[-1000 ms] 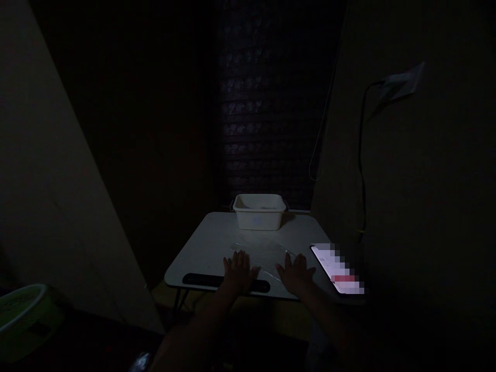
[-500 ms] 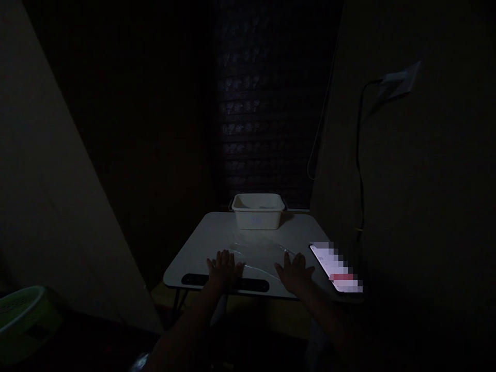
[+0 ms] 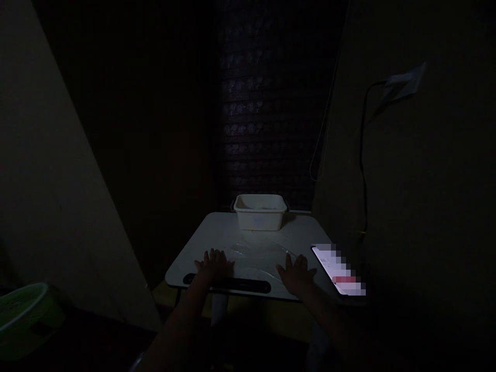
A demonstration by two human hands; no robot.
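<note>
Plastic sheet: transparent film (image 3: 258, 258), looks thin, lies flat on the near half of the surface (image 3: 205, 235), between the hands. Shows mainly as a few bright crease or edge lines; full outline too dark to tell.
Left hand: palm down (image 3: 215, 262), fingers spread, gripping nothing, left of the film, over the front slot; contact with film cannot be told.
Right hand: palm down (image 3: 296, 274), fingers spread, gripping nothing, at the film's right side, fingertips by a bright line.
Edges: surface has rounded corners, dark rim; long black slot (image 3: 242, 285) along the front edge.
Room: pale top shows between film and tub, and left of the left hand. Phone (image 3: 329, 266) bounds the right edge, lit screen, partly pixelated, near the right hand.
Tub: off-white, smooth, rectangular, rounded corners (image 3: 260, 221), at the back edge, well apart from both hands.
Behind: dark blind (image 3: 242, 108), horizontal bands, patchy sheen.
Floor left: green basket (image 3: 29, 315), rounded rim.
</note>
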